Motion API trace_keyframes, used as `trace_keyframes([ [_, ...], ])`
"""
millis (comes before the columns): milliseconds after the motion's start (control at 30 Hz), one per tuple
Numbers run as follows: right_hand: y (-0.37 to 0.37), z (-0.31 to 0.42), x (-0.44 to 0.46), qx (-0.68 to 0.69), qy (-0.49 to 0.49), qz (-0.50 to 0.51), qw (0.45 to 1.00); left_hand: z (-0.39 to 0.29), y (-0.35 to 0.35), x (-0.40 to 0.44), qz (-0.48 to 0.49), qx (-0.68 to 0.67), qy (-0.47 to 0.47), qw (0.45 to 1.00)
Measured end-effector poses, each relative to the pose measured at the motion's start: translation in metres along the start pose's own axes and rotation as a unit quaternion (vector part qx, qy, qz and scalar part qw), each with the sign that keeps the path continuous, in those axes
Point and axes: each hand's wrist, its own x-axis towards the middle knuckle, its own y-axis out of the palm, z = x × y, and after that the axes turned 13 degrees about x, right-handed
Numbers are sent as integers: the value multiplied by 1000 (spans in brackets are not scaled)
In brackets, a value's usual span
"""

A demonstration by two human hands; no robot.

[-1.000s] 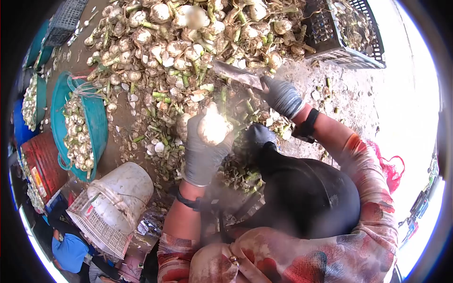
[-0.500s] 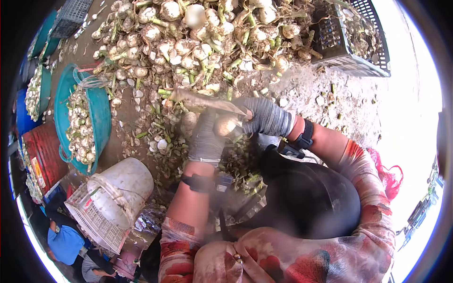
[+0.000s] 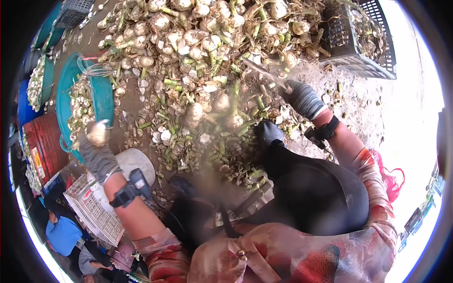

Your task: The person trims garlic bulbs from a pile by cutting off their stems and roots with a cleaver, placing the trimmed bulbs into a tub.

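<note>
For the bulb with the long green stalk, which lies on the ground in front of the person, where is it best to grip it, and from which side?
Probably best by the round body of the bulb, coming from the near side. The green stalk points away, so the rounded end should meet the palm first and the stalk stay free.

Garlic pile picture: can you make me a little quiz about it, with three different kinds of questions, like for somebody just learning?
1. Which one holds the knife?
A) the left hand
B) the right hand
C) neither

2. True or false: the left hand holds a pale bulb.

3. Fill in the colour: the big tub nearest the left hand is blue-____.

Key: 1 B; 2 true; 3 green.
</note>
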Motion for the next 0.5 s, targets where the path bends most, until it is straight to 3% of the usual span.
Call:
trace_keyframes([
  [33,0,4,0,45,4,-2,999,-34,12,-21,-76,-57,15,995],
  [67,1,8,-3,91,9,-4,996,-20,5,-16,-76,-57,17,995],
  [133,3,24,-3,101,5,2,995,26,-12,0,78,14,29,996],
  [167,6,32,-2,110,3,8,994,26,38,-36,113,114,-41,986],
  [200,13,34,-1,127,-46,-9,991,48,81,-82,186,348,164,904],
  [233,13,42,-2,111,-37,20,993,59,105,-113,265,469,267,799],
  [267,14,50,-5,95,-27,49,994,77,121,-125,290,616,362,637],
  [300,19,51,-9,68,-38,47,996,90,136,-137,309,666,410,542],
  [333,23,51,-12,57,-58,56,995,119,142,-132,312,679,455,484],
  [433,34,41,-23,67,-101,70,990,142,142,-117,314,683,469,464],
  [500,33,36,-26,43,-104,98,989,118,144,-109,367,683,330,538],
])
